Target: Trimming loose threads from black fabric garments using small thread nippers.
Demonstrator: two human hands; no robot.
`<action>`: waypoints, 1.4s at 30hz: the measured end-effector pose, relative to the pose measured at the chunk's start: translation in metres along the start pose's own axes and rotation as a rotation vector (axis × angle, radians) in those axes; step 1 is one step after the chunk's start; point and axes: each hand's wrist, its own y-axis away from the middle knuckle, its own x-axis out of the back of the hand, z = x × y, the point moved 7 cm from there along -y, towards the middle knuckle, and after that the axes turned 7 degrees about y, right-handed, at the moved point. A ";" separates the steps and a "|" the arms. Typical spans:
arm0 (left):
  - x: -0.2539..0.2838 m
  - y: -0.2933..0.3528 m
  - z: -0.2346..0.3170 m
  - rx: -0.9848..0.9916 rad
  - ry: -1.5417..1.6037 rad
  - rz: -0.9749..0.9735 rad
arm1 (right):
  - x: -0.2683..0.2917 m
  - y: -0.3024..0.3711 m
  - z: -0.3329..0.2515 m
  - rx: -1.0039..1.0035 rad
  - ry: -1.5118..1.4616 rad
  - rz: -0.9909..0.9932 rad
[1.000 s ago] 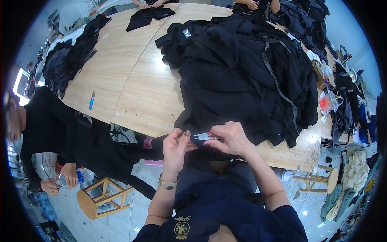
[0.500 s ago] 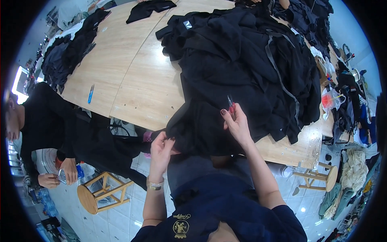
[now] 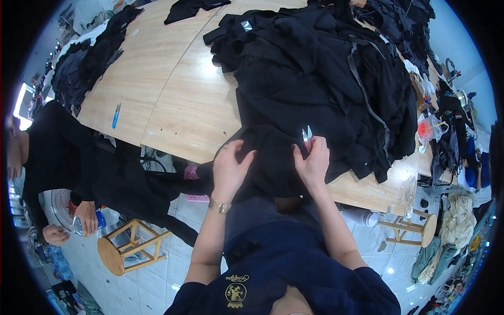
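Note:
A black garment (image 3: 273,144) lies at the table's near edge and hangs partly over it, joined in view with a big heap of black clothing (image 3: 315,84). My left hand (image 3: 231,170) rests on the garment's near left part, thumb and fingers apart, with no fold visibly gripped. Across from it, my right hand (image 3: 315,164) is closed around small thread snips (image 3: 306,135). Their pointed metal blades stick out past my fingers, spread apart and pointing away from me. The palm hides most of the handle. My right thumb is close to the cloth; whether it touches, I cannot tell.
Blue snips (image 3: 116,116) lie on the wooden table (image 3: 178,115). At the left, a person in black (image 3: 63,152) handles a plastic bottle (image 3: 86,219). Wooden stools (image 3: 134,249) stand on both sides. More dark clothing (image 3: 86,68) is piled at the far left.
My left hand has moved up and right onto the garment, its pinch now opened. My right hand has dropped slightly, and the snips' blades show spread apart.

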 end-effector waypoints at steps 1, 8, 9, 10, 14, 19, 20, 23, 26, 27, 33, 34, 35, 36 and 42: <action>-0.008 -0.004 0.003 -0.106 -0.136 0.002 | 0.001 0.001 0.003 0.020 0.014 -0.014; 0.027 -0.046 -0.064 0.496 1.165 0.016 | 0.004 0.002 0.060 -0.312 -0.550 -0.307; 0.059 -0.061 -0.057 0.348 1.260 0.061 | 0.027 -0.016 0.051 -0.241 -0.561 -0.207; 0.085 -0.073 -0.048 0.319 1.315 0.077 | 0.051 -0.036 0.039 -0.173 -0.570 -0.107; 0.164 -0.071 0.056 -0.225 1.364 0.215 | 0.124 -0.077 -0.003 0.096 -0.664 0.328; 0.166 -0.027 0.044 -0.141 1.172 0.087 | 0.111 -0.044 -0.015 0.171 -0.687 0.157; 0.151 -0.015 0.018 0.041 1.059 0.063 | 0.090 -0.022 -0.006 0.047 -0.705 0.004; 0.106 0.038 -0.057 0.497 0.541 -0.454 | 0.050 0.039 0.002 -0.038 -0.621 -0.374; 0.096 0.083 -0.098 0.548 -0.096 -0.591 | 0.030 0.091 0.026 -0.272 -0.596 -0.621; 0.094 0.089 -0.099 0.594 -0.058 -0.568 | 0.032 0.096 0.032 -0.268 -0.557 -0.591; 0.085 0.060 -0.062 0.478 -0.232 -0.353 | 0.039 0.080 0.054 -0.328 -0.519 -0.362; 0.080 0.050 -0.043 0.378 -0.220 -0.258 | 0.036 0.076 0.056 -0.330 -0.511 -0.358; 0.074 0.043 -0.026 0.278 -0.207 -0.159 | 0.035 0.072 0.059 -0.331 -0.519 -0.330; 0.067 0.039 -0.012 0.137 -0.246 -0.093 | 0.033 0.066 0.060 -0.331 -0.533 -0.301; 0.007 0.015 0.019 -0.017 -0.022 -0.187 | -0.003 0.040 0.022 -0.224 -0.540 -0.449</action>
